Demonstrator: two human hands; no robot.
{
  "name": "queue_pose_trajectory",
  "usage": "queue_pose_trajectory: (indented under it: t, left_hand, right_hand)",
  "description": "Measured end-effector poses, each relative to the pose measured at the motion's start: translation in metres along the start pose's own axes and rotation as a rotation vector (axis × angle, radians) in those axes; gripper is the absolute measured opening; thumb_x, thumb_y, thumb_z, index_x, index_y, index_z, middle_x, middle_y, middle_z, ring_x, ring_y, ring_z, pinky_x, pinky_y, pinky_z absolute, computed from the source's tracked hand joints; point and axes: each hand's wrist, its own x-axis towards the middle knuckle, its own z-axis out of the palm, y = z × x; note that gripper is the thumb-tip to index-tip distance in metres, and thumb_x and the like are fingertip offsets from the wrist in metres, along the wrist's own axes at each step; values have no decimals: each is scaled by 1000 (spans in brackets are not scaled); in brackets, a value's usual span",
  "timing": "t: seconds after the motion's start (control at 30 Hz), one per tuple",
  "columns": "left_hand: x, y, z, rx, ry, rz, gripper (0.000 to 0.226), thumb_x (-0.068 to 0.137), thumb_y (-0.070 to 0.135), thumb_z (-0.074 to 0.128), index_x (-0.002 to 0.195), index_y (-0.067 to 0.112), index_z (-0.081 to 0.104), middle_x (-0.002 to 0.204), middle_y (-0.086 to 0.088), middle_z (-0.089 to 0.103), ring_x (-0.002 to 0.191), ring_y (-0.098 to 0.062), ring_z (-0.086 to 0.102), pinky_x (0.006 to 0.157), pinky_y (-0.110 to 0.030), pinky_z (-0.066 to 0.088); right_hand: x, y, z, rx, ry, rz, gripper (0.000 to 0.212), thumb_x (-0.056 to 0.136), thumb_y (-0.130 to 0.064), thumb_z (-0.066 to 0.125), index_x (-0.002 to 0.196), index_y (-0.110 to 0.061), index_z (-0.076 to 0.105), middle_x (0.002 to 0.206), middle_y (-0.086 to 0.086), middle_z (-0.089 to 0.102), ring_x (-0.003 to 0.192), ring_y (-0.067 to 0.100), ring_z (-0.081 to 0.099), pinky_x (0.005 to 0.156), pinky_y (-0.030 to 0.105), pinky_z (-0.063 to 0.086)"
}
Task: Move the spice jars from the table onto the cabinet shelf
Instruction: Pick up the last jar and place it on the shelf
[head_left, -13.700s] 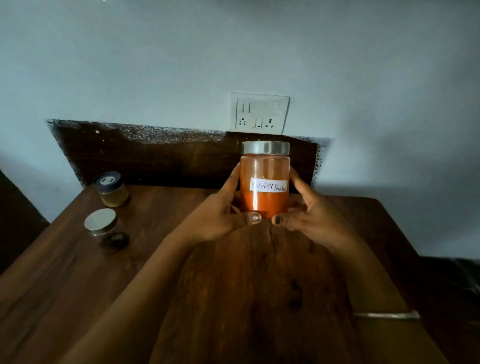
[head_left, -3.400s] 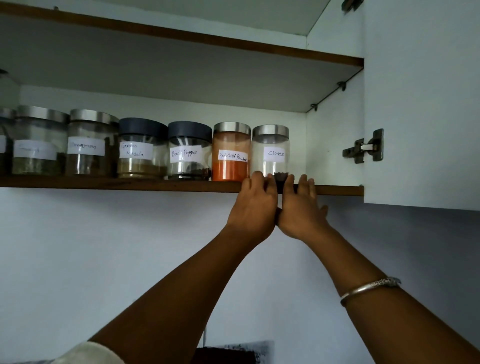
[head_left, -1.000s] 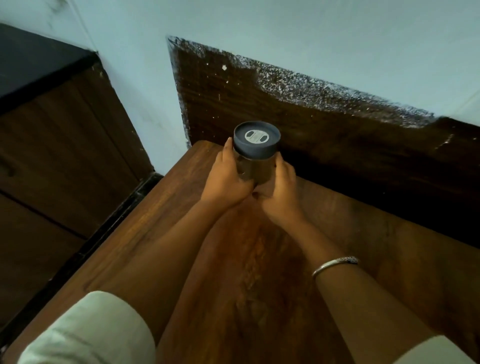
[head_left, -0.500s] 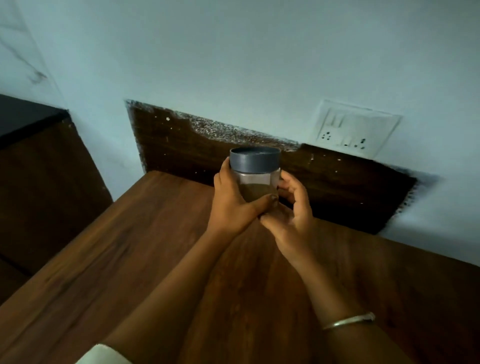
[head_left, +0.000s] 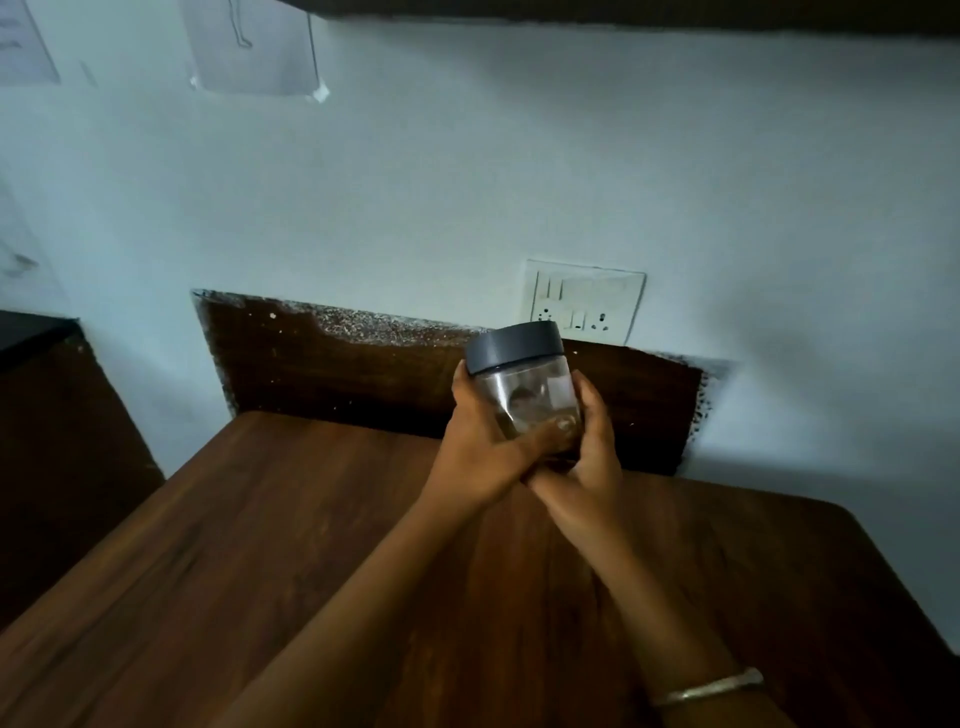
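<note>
1. Above the worktop (head_left: 260, 545), in front of the dark back panel (head_left: 337, 374), we hold the jar (head_left: 522, 395) clear of the wood. Its grey lid (head_left: 514, 345) is uppermost and its top leans a little to the left.
2. Our left hand (head_left: 483, 447) wraps the left wall and lays its thumb across the lower front. Our right hand (head_left: 587, 457) cups the right wall and the base. The fingers (head_left: 589, 410) of both hands are curled and clamped on the jar's body, with none on the lid.
3. We judge it light: the clear body shows only a shallow layer of brown spice (head_left: 511, 428) at the bottom.
4. The wall looks stiff and smooth. We cannot tell glass from plastic, so we treat it as breakable and likely slippery in a bare palm.
5. The best hold, we think, is low on the body with one palm under the base. We avoid lifting by the lid, since nothing shows how firmly it is screwed on.
6. The loose spice will probably slide as the jar tips, so we would bring it upright before setting it down.
7. The shelf is not plainly in view. A dark band along the top edge may be the cabinet, but we cannot tell.
8. A white label (head_left: 558, 389) shows through from the far side, so the jar may need a turn to face it outward.
</note>
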Motion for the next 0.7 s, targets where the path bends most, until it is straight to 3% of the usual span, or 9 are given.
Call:
queue_pose_trajectory:
  t: [0.07,0.17,0.23,0.33,0.4,0.43,0.53,0.6,0.7]
  left_hand:
    - [2,5,-1,-15,29,-24,83,61,39,76,125,28,26,101,13,63,90,1,66,73,-19,55]
    - [3,9,-4,-101,-1,-66,77,60,33,73,124,25,29,105,6,62,95,-10,66,80,-29,55]
    - [1,12,-4,-184,-56,-89,74,65,25,66,128,20,29,108,1,61,97,-11,65,83,-29,55]
    - [-1,14,-5,-164,-141,-43,65,80,20,60,136,26,26,117,6,57,105,-5,59,89,-23,49]
    - [-2,17,-7,-29,-204,30,64,94,19,49,142,39,13,128,22,48,111,10,49,94,-12,39]
    - [-2,17,-8,26,-216,57,68,96,20,46,146,36,2,123,30,45,108,16,47,92,-9,37]
    - [-3,18,-9,-2,-214,46,82,95,21,49,148,24,-14,113,24,55,105,4,58,90,-22,49]
    - [-5,18,-10,-89,-202,38,82,92,12,53,147,19,-7,112,19,58,103,5,60,84,-17,51]
    - [-8,18,-15,-182,-197,59,71,89,1,53,142,21,12,121,11,54,105,6,59,79,-12,49]
  right_hand:
    - [-3,-3,-11,-78,-31,-72,91,61,-40,80,138,-43,31,136,-12,44,117,-12,46,82,3,44]
    - [-1,-10,-23,137,-94,18,87,59,-57,78,133,-52,33,133,-9,53,117,5,56,84,21,51]
    - [3,-12,-26,298,-144,70,80,66,-50,76,136,-42,37,133,3,55,118,16,57,89,30,51]
    - [-1,-17,-22,318,-141,79,73,72,-40,72,137,-41,38,137,1,53,123,17,54,101,39,45]
    - [-7,-21,-19,211,-67,40,76,73,-37,73,138,-44,32,141,-3,48,125,12,51,101,35,46]
    - [-10,-23,-18,128,-43,8,79,76,-33,73,141,-41,28,144,-2,44,126,11,49,99,32,46]
    - [-15,-27,-17,-40,-39,-53,87,80,-13,71,146,-34,19,144,2,38,128,11,46,94,25,49]
    - [-19,-32,-18,-37,-101,-63,93,75,-13,75,147,-32,19,143,2,37,128,14,47,95,32,50]
    - [-19,-44,-26,105,-97,-24,86,70,-20,76,140,-36,28,133,-3,48,114,1,57,82,18,52]
